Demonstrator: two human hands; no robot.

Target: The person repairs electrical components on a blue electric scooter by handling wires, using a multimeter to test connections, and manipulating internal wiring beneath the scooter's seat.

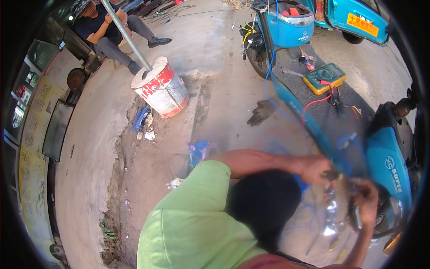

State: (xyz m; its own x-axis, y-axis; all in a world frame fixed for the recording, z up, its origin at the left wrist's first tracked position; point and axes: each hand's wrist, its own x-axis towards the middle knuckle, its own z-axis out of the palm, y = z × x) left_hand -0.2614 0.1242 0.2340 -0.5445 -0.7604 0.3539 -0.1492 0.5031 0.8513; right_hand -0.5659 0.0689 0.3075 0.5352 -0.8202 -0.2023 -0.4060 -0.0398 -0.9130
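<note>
My left hand (316,172) is closed around a small dark item, blurred by motion, at the lower right. Just right of it, my right hand (365,197) has curled fingers at something small that I cannot make out. Shiny silver material (330,219) lies below both hands, with blurred blue wires (351,148) around them. They are beside a teal scooter body (385,157) and its long side rail (291,107). Above, a yellow and green multimeter (324,76) rests on the dark footboard (342,107), with red leads and loose connectors.
A person (101,33) sits at upper left by a pole set in a red-white bucket (161,89). A dark glove (262,112), blue plastic scraps (197,152) and a cracked concrete edge are on the ground. A teal vehicle (363,22) stands behind; panels lean at left.
</note>
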